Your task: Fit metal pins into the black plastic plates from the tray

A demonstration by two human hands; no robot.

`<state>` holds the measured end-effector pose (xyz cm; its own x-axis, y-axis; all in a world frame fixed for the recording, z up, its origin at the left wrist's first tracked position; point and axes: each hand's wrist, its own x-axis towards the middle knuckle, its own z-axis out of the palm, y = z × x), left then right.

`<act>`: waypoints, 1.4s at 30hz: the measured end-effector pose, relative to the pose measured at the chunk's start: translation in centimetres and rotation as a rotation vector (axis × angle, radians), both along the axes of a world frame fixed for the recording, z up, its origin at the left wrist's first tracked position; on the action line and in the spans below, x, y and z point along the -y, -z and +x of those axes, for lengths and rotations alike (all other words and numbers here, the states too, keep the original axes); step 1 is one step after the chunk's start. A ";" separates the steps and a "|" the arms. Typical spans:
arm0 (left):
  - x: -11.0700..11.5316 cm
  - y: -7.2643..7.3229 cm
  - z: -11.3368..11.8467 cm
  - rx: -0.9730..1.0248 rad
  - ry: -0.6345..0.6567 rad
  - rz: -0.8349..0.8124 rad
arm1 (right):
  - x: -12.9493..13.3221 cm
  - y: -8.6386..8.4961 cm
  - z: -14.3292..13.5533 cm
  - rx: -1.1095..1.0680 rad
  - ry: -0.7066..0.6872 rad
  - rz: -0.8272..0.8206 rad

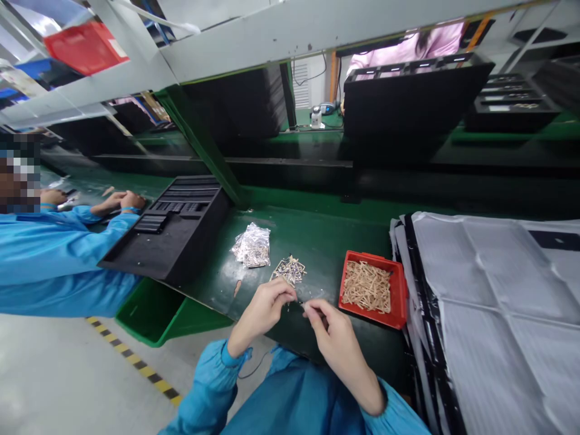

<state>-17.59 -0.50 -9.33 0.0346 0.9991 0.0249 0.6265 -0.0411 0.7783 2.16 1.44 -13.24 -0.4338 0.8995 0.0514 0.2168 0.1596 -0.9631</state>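
My left hand (265,307) is closed in a pinch at the front edge of the green table (317,223), just below a pile of small metal parts (290,270). Close to its right, my right hand (333,332) pinches too, fingertips nearly meeting the left ones. Something small and dark shows between the two hands, too small to name. A clear bag of small parts (254,246) lies behind and left of the pile. To the right stands a red bin (399,296) filled with thin tan pieces (368,286).
Stacked grey-white sheets (489,290) cover the right side. A black tray (154,248) stands at the left, with a green bin (154,308) below. A co-worker in a blue sleeve (54,248) sits beyond. A green post (199,145) rises behind.
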 end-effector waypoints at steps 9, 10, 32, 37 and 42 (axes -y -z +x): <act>-1.5 -1.4 0.5 -0.030 0.121 0.087 | -0.2 -0.8 0.5 -0.082 -0.005 -0.049; -1.3 -1.4 0.8 -0.030 0.094 0.114 | -0.2 -0.8 0.6 -0.092 0.005 -0.048; -4.3 -2.5 6.6 0.765 -0.364 0.692 | -1.6 -0.6 5.0 -0.217 0.508 0.093; -6.8 -4.2 8.5 0.444 -0.215 1.190 | -0.3 -3.4 4.5 -0.402 0.210 -0.160; -5.8 -5.3 9.7 0.119 -0.047 1.267 | 2.6 -7.5 5.4 -0.723 0.130 -0.509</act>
